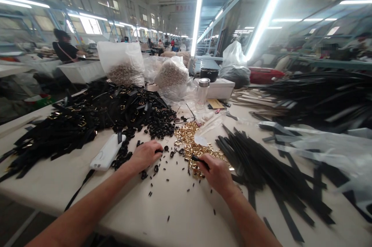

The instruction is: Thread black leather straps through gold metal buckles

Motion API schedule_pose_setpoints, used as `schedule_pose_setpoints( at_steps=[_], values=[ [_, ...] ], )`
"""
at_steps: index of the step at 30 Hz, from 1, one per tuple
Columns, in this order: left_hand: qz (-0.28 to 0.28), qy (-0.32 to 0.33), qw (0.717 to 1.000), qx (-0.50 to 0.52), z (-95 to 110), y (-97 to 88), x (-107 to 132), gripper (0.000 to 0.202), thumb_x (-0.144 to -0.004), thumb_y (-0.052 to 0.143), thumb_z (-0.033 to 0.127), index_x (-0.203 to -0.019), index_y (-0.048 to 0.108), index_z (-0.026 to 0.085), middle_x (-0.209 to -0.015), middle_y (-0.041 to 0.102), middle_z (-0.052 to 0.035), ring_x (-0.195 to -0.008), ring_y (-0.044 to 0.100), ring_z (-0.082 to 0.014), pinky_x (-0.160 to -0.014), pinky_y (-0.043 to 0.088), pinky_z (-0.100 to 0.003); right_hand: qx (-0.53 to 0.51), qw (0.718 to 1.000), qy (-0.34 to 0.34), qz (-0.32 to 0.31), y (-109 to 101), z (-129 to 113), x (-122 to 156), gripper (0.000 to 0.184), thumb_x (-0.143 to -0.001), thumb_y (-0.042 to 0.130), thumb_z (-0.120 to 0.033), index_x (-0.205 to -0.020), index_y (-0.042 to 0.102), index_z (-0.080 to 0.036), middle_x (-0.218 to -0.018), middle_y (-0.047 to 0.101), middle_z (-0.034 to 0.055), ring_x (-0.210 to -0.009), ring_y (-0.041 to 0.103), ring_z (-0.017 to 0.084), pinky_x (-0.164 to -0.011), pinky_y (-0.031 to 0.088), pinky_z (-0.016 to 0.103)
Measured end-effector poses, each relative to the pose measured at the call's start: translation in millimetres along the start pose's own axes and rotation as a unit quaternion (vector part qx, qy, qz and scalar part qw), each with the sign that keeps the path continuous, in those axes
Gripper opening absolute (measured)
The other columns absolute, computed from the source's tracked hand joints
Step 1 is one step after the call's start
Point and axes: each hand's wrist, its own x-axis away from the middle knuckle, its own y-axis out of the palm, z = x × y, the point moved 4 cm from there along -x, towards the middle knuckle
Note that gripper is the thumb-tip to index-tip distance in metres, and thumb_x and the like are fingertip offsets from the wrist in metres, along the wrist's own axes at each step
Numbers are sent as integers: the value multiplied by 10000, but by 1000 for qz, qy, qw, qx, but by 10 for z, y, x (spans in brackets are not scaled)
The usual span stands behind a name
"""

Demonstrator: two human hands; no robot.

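Note:
My left hand (147, 155) is low over the table, fingers curled and closed on a small black piece (158, 151); its exact shape is partly hidden. Around it lie small black strap loops (172, 154). My right hand (217, 171) grips a short black strap (200, 160), its end pointing left above the heap of gold buckles (190, 150). Several tiny black bits (167, 180) are scattered on the table between the hands. Just right of the right hand lies a bundle of long black strips (258, 161).
At the left are a large pile of black straps with gold buckles (116, 103) and a white corded device (107, 152). Glasses (186, 118), a glass bottle (202, 94) and plastic bags of small pieces (172, 74) stand behind. Plastic sheeting (328, 142) covers strips at right.

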Motion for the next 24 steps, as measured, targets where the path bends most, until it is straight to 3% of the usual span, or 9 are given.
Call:
schedule_pose_setpoints(
  at_steps=[6,9,14,24],
  values=[
    [47,-8,999,-22,-66,-73,-103,159,-831,553,247,-905,691,220,-883,699,-56,-836,631,-228,-774,458,-326,7,1000,5,6,-1,6,6,139,-917,539,-277,-818,602,-202,-744,647,14,-639,591,148,-589,343,242],
    [75,19,997,-5,-33,-109,-137,158,-825,567,232,-916,695,217,-947,701,-65,-894,623,-237,-822,453,-347,5,1000,4,3,5,4,7,136,-919,536,-271,-823,604,-203,-756,652,16,-661,603,151,-598,346,241],
    [45,80,996,7,124,-53,-177,127,-829,574,203,-799,697,219,-868,681,-50,-839,615,-207,-783,456,-317,15,1000,7,6,1,12,12,124,-906,548,-252,-805,598,-202,-746,643,11,-651,595,149,-591,332,245],
    [-10,155,987,45,219,123,-185,136,-814,584,141,-841,688,224,-943,670,-43,-899,597,-195,-834,445,-312,8,1000,6,3,5,7,17,72,-898,579,-244,-843,602,-204,-778,649,1,-668,596,144,-610,334,241]
  ],
)
